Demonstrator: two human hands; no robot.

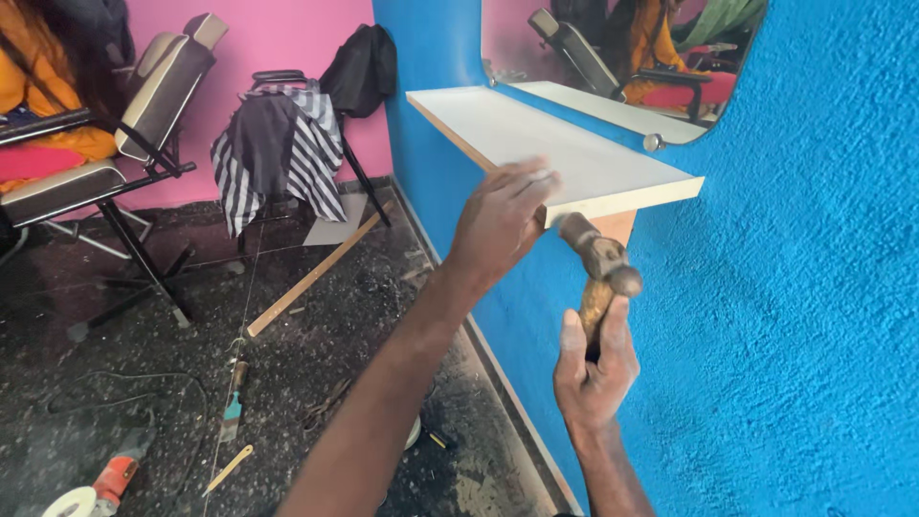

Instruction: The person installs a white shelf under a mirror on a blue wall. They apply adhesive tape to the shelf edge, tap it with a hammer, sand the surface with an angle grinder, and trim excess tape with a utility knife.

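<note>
White shelf (536,144) juts from the blue wall (814,316) below a mirror (613,48). Your left hand (498,222) presses its front edge, fingers together. Your right hand (593,362) has its fingers clamped on a hammer (598,273), whose head sits just under the shelf.

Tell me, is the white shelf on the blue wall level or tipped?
Level: the white shelf juts flat from the blue wall, with nothing on it.

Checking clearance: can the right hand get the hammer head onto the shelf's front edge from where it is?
Probably yes. The right hand holds the hammer just under the shelf edge, nothing between; the left hand grips that edge close beside it.
</note>
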